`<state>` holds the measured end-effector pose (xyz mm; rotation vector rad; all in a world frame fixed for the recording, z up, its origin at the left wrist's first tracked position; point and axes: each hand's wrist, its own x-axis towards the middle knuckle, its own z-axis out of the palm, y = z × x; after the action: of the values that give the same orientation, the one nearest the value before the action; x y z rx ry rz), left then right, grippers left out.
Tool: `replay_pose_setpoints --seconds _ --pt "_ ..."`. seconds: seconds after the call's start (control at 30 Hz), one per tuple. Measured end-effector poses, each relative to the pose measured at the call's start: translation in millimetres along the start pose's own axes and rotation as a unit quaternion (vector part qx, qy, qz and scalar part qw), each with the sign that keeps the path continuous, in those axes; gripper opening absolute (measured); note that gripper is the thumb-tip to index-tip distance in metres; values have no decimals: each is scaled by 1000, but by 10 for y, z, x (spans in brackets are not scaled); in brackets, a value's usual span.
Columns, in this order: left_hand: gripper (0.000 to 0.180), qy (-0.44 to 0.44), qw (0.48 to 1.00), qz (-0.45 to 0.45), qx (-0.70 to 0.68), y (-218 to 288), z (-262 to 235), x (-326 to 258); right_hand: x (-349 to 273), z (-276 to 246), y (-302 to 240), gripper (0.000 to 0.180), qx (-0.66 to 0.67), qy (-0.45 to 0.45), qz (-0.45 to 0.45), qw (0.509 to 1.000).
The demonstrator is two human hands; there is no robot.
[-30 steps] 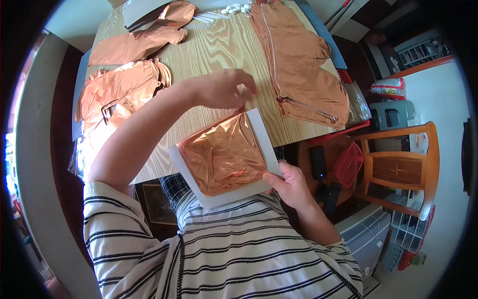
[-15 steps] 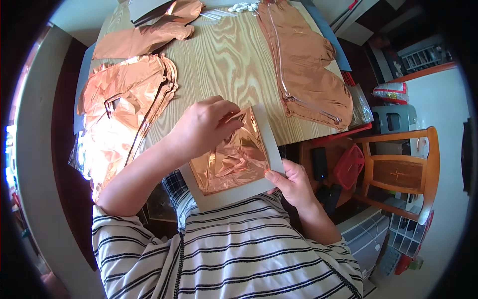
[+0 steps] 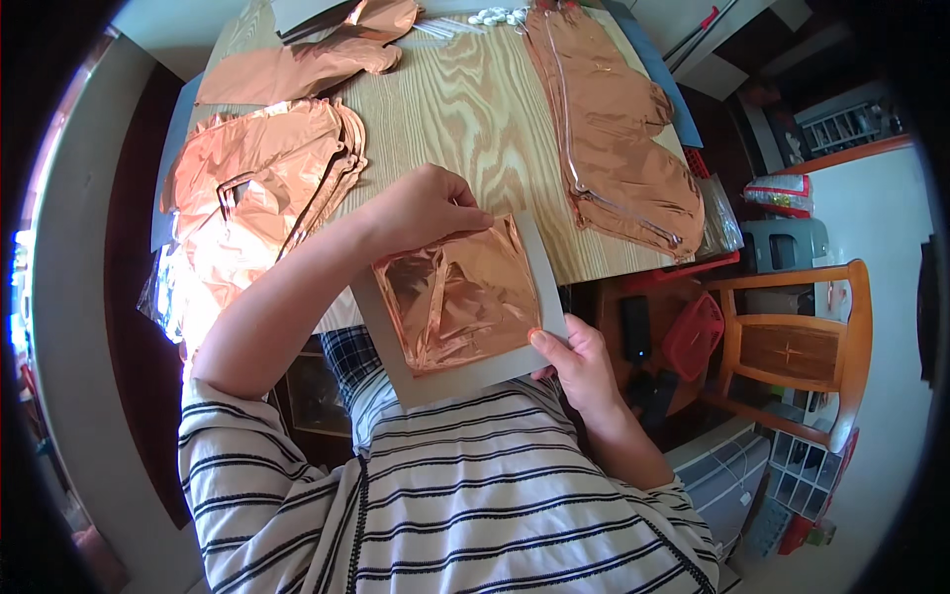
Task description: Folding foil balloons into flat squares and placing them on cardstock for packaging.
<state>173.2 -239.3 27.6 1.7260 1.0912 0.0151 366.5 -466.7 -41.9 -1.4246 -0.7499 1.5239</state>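
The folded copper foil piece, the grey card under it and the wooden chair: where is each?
folded copper foil piece (image 3: 460, 297), head view, on its creased middle.
grey card (image 3: 465, 378), head view, on its bare lower border.
wooden chair (image 3: 792, 348), head view, on its seat.

foil (image 3: 460, 297) on card (image 3: 534, 342), table (image 3: 465, 109) behind

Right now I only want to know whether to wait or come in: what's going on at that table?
A person in a striped top holds a grey card over their lap. The right hand grips its lower right edge; the left hand presses on the top of a folded copper foil piece lying on the card. More copper foil shapes lie spread on the wooden table.
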Motion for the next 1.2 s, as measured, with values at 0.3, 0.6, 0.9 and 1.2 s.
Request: replay_pose_setpoints --seconds 0.3,0.6,0.9,1.2 --pt "38 -62 997 -36 12 178 -126 -70 -112 -59 -242 26 34 -20 18 999" --pt "33 -92 992 -30 76 -145 -318 189 287 -73 26 30 28 29 30 999" --pt "27 -41 998 -15 50 -417 -347 207 246 28 -72 26 15 47 25 998" --pt "40 274 837 63 469 -310 20 34 363 73 -30 24 -22 85 -10 996"
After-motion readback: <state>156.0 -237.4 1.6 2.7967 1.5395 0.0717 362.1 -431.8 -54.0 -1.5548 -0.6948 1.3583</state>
